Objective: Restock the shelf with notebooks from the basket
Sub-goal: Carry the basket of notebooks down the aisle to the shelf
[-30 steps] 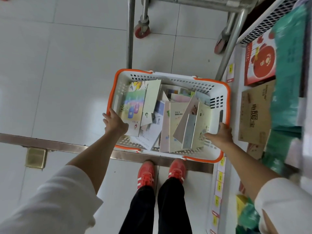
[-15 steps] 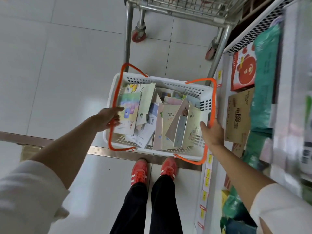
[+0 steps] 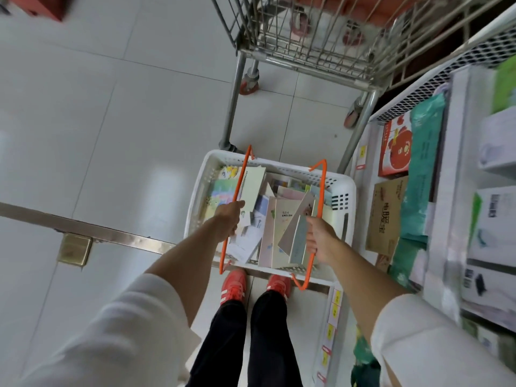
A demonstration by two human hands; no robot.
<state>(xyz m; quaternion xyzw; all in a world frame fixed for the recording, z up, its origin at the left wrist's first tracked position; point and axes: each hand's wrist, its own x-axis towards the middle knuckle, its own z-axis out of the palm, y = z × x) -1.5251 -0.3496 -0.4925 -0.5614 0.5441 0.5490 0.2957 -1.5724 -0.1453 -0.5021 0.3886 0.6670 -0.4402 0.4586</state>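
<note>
A white plastic basket (image 3: 342, 188) with two orange handles sits on the floor in front of my feet. It is full of thin notebooks (image 3: 282, 227), several standing on edge, one marked ENGLISH. My left hand (image 3: 227, 220) is closed around the left orange handle (image 3: 238, 188), which is raised. My right hand (image 3: 321, 237) grips the right orange handle (image 3: 322, 188), also raised. The shelf (image 3: 458, 169) runs along the right side, beside the basket.
A metal shopping trolley (image 3: 307, 48) stands just beyond the basket, its legs near the basket's far corners. The shelf holds a red box (image 3: 395, 148), a brown box (image 3: 386, 216) and green packs (image 3: 421, 169). A metal floor strip (image 3: 92, 230) crosses the tiles at left.
Both hands moved from the basket's rim to the orange handles and swung them up toward the middle. The view has tilted up, showing more of the trolley.
</note>
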